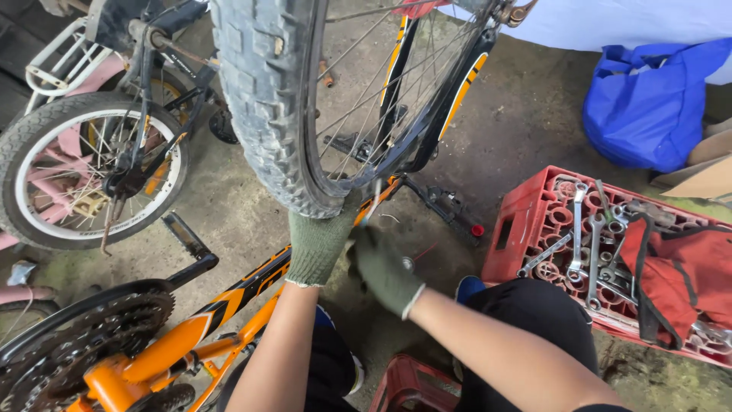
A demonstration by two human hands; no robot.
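Nearest: a small red crate (408, 381) sits between the knees; its contents are out of view.

Both hands are gloved in green knit. The left hand (319, 243) is closed around the knobby tyre (263, 91) at its lowest point and pressed up against the tread. The right hand (383, 268) is curled just beside it at the rim (324, 164), seemingly pinching something thin and pale by the tyre bead; whether a tool or a spoke end is held cannot be told.

Judgement: bead or rim work appears to be in hand. The wheel is best kept from turning by the left grip while the right works in short sections. Fingers should be kept clear of the spokes (381, 84). Pinching of anything between bead and rim should be avoided.

The orange bike frame (229, 313) lies inverted beneath, chainring (84, 336) at lower left.

To the right, a larger red crate (518, 229) is loaded with spanners (579, 229) in loose, overlapping order, a red cloth bag (686, 275) draped over its right half.

Further off: a pink child's bike (84, 168) at left, a blue bag (648, 107) at upper right.
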